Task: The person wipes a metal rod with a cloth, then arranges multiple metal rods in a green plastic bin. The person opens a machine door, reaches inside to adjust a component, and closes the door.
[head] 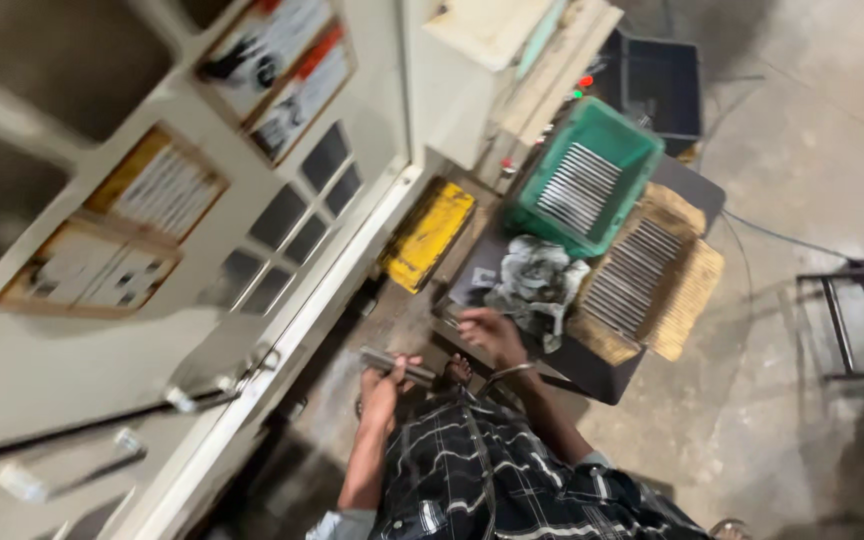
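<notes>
While the head camera tilts and blurs, a green plastic crate [592,175] sits on the dark table [697,185], and it carries a neat row of slim grey metal rods [577,188] side by side. Just beside it, a shallow tan cardboard tray [687,300] with frayed edges holds another row of the same rods [634,272]. Between tray and table edge lies a crumpled grey rag [532,280], soft and creased. The right hand [490,332], a metal bangle on its wrist, rests at the table's near edge just beside that rag, fingers loosely curled; whether it grips anything, I cannot tell. The left hand [384,385] is closed around a short grey metal bar [397,365], held low above the concrete floor [772,400]. A yellow block [430,235] sits by the cream machine door [152,330], which bears framed labels and a metal handle. A dark bin [664,85] stands beyond the crate.
</notes>
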